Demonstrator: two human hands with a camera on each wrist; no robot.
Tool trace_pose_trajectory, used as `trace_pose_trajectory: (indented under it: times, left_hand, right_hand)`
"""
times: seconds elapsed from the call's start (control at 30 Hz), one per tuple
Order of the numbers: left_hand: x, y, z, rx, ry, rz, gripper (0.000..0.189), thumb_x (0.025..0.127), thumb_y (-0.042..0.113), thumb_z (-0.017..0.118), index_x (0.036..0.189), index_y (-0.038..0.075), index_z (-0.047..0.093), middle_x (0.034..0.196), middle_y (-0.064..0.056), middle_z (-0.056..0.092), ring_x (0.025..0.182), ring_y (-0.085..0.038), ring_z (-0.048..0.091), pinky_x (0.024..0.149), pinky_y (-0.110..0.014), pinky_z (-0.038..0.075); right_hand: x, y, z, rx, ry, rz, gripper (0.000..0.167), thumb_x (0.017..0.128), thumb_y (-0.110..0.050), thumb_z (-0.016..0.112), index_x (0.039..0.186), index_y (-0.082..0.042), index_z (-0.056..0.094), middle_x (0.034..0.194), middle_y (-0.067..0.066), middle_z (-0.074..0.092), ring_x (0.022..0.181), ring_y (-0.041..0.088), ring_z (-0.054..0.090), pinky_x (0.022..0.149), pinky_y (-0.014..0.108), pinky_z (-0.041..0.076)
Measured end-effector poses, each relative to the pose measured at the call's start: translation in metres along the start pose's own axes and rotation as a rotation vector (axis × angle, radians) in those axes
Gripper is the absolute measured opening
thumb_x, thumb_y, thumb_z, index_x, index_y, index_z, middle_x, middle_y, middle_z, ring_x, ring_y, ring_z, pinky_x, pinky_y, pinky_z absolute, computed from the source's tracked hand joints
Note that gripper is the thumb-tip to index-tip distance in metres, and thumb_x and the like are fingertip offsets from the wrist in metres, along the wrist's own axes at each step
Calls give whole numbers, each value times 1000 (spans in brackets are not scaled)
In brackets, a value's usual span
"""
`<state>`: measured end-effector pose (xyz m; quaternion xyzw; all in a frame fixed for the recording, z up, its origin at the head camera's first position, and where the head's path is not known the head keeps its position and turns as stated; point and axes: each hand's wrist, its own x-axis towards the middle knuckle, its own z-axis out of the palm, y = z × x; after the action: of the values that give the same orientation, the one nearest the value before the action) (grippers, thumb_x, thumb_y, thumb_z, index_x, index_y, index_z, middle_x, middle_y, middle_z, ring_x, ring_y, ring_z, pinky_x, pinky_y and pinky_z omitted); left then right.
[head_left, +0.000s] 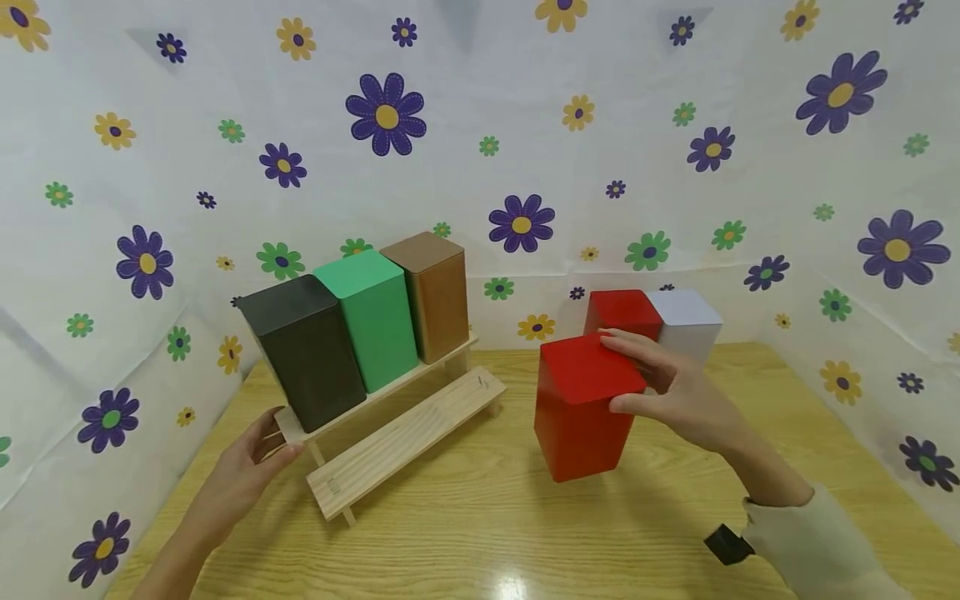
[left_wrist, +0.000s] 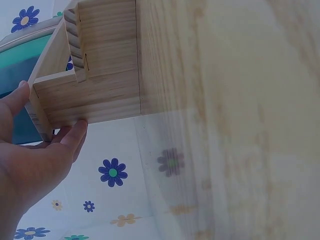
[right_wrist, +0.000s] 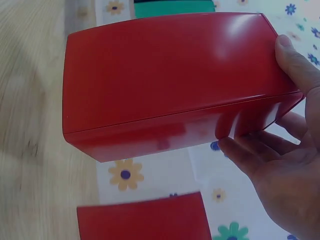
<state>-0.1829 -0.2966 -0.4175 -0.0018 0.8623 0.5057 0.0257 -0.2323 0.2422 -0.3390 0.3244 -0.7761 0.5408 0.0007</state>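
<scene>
The glossy red, square-edged box, perhaps of painted metal, is above the right part of the pale wood-grain table, between the pale two-tier wooden rack and a second red box beside a white box; whether its base touches the table I cannot tell. The right hand grasps it near the top, thumb and fingers on different faces, while the left hand pinches the end of the rack's upper tier, beside a matt black box, with a green box and a brown box further along. The red box looks stiff-walled and probably hollow, so light for its bulk; its smooth gloss may slip under dry fingertips, and its edges could dent or scuff if knocked. The best hold seems to be across opposite sides just below the top. The right wrist view shows the fingertips against the shiny side, largely hidden from the head view; the left wrist view shows the rack's end panel and the fingers against it. Only the head view shows the white box.
</scene>
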Motion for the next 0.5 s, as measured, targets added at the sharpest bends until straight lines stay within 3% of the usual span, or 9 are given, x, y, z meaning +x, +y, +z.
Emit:
trace_pose_trajectory:
  times: [0.3,0.5]
  left_hand:
    - [0,-2,2,-18,1,7,84,95,42,57,153,5,9,148,-25,30,133,-39,34,101,-52,38]
    - [-1,-3,0,-22,5,18,83,96,40,57,153,5,9,149,-25,29,134,-39,34,101,-51,38]
  right_hand:
    - [-34,18,-35,-47,33,68,68,87,3,66,147,-8,37,153,9,30,125,4,45,88,25,50]
    - [-51,28,-60,-105,80,111,68,88,7,62,148,-9,35,144,1,42,116,7,54,83,25,53]
